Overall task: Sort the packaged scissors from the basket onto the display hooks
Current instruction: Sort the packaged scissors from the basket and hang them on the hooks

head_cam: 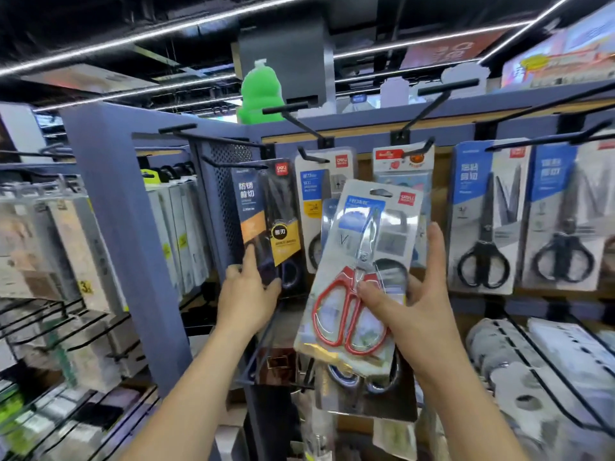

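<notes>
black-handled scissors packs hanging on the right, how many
2. One black-handled pack hangs just right of the right hand; the second pack hangs beside it, nearer the frame edge. More may be hidden behind them.
</notes>
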A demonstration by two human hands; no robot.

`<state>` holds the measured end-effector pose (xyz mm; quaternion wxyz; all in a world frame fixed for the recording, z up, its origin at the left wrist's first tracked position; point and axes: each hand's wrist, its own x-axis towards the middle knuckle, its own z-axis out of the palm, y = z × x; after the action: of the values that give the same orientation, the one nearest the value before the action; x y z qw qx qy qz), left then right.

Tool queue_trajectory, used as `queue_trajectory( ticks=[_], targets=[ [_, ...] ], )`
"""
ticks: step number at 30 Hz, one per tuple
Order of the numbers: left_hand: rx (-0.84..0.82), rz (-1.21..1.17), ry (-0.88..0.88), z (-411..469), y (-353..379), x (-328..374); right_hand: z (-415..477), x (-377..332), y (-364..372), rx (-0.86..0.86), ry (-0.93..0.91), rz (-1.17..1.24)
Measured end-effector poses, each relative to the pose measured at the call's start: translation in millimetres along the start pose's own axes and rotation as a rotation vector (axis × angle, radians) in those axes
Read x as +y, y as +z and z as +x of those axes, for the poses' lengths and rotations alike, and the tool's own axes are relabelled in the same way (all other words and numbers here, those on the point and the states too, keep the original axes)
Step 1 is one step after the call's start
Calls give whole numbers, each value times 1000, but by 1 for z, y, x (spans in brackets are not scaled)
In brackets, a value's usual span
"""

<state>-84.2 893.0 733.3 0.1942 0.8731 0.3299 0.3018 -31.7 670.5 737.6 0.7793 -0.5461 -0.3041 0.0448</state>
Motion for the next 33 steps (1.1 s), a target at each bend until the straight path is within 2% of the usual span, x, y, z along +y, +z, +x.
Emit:
queue_trajectory(
  ticks=[3, 5, 7, 9, 17, 22, 26, 33],
  targets=[
    [101, -427, 83, -24, -18, 20, 1, 0, -2, -18, 6, -26],
    [-37, -710, 95, -43, -28, 39, 1, 0, -2, -38, 6, -29],
    [-139, -819, 98, -56, -29, 51, 1, 2, 0, -62, -2, -28],
    [-135, -902, 72, -63, -29, 58, 1, 1, 2, -68, 19, -8],
    [-95, -1034, -81, -76, -27, 57, 2, 4, -6, 12, 215, 136],
    [-44, -1111, -89, -81, -32, 44, 0, 3, -18, 69, 94, 101],
    [1, -956, 7, -88, -35, 27, -1, -2, -31, 105, 33, 142],
    [-13, -894, 2, -97, -28, 23, -3, -2, -22, -59, 106, 278]
  ],
)
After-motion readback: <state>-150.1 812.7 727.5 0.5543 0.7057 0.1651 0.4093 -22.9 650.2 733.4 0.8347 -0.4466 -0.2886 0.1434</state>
